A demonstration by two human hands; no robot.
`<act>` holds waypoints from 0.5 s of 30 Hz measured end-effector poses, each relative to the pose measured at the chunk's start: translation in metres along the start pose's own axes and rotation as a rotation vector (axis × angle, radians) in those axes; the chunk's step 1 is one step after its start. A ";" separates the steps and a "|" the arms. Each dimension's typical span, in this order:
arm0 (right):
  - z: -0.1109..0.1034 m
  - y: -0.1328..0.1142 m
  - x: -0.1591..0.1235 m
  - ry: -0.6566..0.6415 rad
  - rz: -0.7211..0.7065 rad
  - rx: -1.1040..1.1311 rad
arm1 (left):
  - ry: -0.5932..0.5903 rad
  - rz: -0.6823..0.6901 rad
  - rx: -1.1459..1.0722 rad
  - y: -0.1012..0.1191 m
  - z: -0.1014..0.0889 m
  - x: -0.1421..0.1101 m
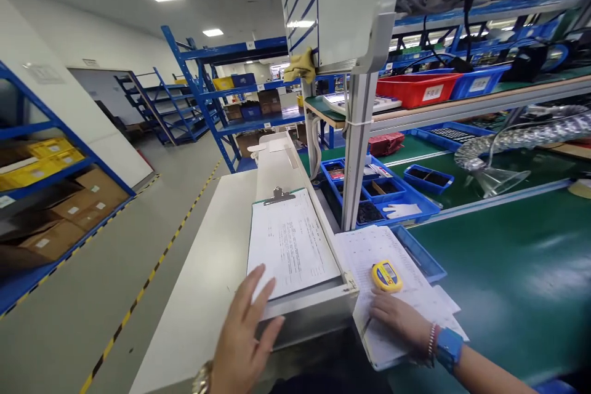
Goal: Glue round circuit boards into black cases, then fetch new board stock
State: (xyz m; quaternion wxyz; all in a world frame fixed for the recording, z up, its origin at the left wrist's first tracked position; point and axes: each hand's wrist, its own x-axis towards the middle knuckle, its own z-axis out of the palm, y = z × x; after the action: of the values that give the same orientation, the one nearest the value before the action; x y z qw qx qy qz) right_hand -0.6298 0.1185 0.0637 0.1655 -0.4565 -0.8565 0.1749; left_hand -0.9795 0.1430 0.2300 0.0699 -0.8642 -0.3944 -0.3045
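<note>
At the near edge, the left hand (247, 332) is held with fingers spread and nothing gripped; a metal watch (202, 378) is worn at its wrist. The fingers are placed over the lower left corner of a clipboard (279, 194), on which a printed sheet (290, 240) is fastened; whether contact is made cannot be determined. The clipboard is supported, lying flat, on a narrow white stand (300, 314) beside a white surface (203, 265).

To the right, the right hand (401, 317) is rested over loose papers (369, 246) with its fingers curled; whether anything is gripped cannot be told. A beaded bracelet (433, 341) and a blue wristband (449, 348) are worn on that arm. A yellow tape measure (386, 276) is located on the papers, just beyond the fingers. The papers are partly laid over a small blue tray (427, 268) on the green bench (508, 246).

Farther on, a compartmented blue tray (429, 212) is noted behind a metal post (357, 148), with a white glove (401, 210) contained in it. A flexible duct (530, 135) is seen to the right. On the shelf above, a red bin (418, 89) and a blue bin (480, 81) are set side by side. A yellow cloth (301, 66) is hung near the post. In the background, boxes and bins are stored on blue racking (249, 42).
</note>
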 end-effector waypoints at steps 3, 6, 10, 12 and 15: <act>0.004 0.013 0.005 0.231 0.206 0.103 | 0.043 0.119 0.052 0.011 0.033 0.005; -0.008 0.022 0.017 0.566 0.423 0.173 | 0.128 0.239 0.122 0.016 0.049 0.007; -0.051 0.031 0.043 0.966 0.629 0.298 | 0.192 0.249 0.185 0.015 0.059 0.005; -0.079 0.034 0.058 1.163 0.692 0.449 | 0.210 0.265 0.226 0.013 0.062 0.005; -0.121 0.035 0.081 1.337 0.670 0.682 | 0.220 0.339 0.315 0.008 0.066 0.005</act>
State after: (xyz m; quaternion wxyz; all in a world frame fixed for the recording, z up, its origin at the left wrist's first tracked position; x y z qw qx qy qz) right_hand -0.5935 0.2222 0.1652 0.7095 -0.6205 -0.2950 0.1567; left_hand -0.9403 0.1650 0.1806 0.2960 -0.8581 -0.2765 -0.3155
